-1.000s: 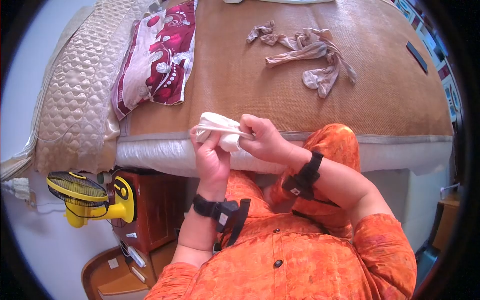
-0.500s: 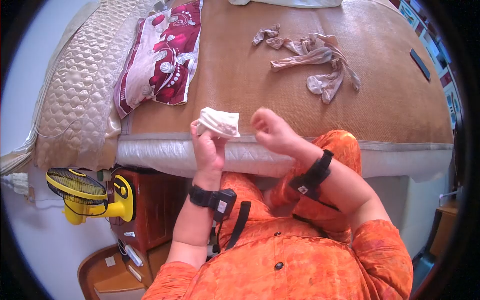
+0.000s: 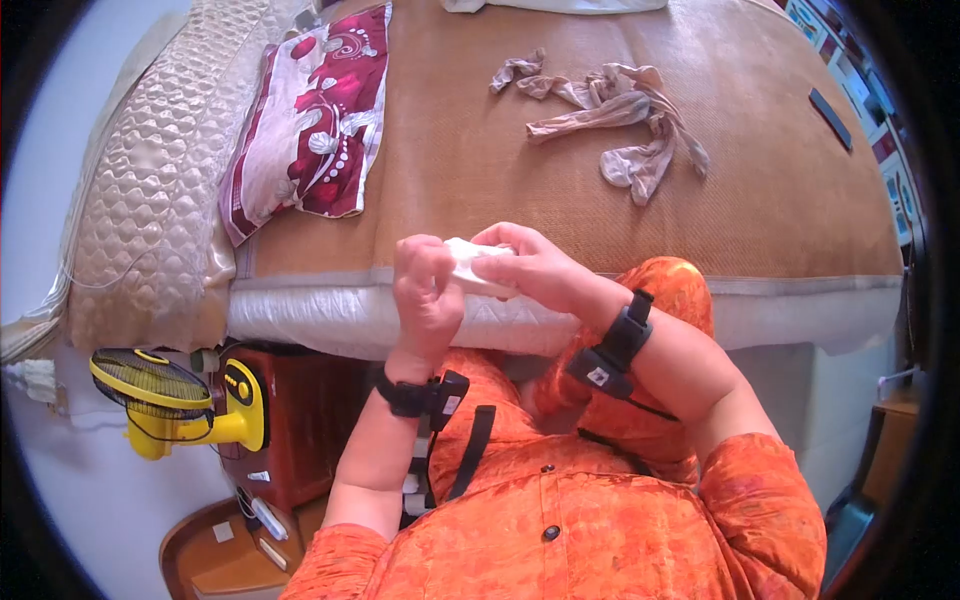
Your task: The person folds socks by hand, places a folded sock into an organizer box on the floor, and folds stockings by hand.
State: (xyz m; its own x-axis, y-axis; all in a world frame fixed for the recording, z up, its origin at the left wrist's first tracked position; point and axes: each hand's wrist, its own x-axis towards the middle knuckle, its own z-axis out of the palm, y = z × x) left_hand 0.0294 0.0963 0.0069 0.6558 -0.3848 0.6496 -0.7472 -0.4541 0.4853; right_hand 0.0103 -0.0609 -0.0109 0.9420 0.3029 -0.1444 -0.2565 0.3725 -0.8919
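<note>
A small folded white cloth (image 3: 474, 267), possibly a sock, is held between my two hands just over the near edge of the bed. Its kind I cannot tell for sure. My left hand (image 3: 428, 290) has curled fingers closed on the cloth's left end. My right hand (image 3: 535, 268) pinches its right end, thumb on the near face and fingers behind. Farther back on the brown mat lie several crumpled beige-pink stockings (image 3: 625, 110), loosely tangled.
A maroon and white pillow (image 3: 315, 130) lies at the left beside a quilted cream cover (image 3: 145, 170). A dark flat object (image 3: 830, 121) rests on the brown mat (image 3: 450, 130) at the right. Below left, a yellow fan (image 3: 160, 400) stands by a red-brown cabinet (image 3: 300, 420).
My right hand has moved left and closed on the white cloth. My left hand has turned and curled its fingers around the other end. The whole view has shifted slightly.
</note>
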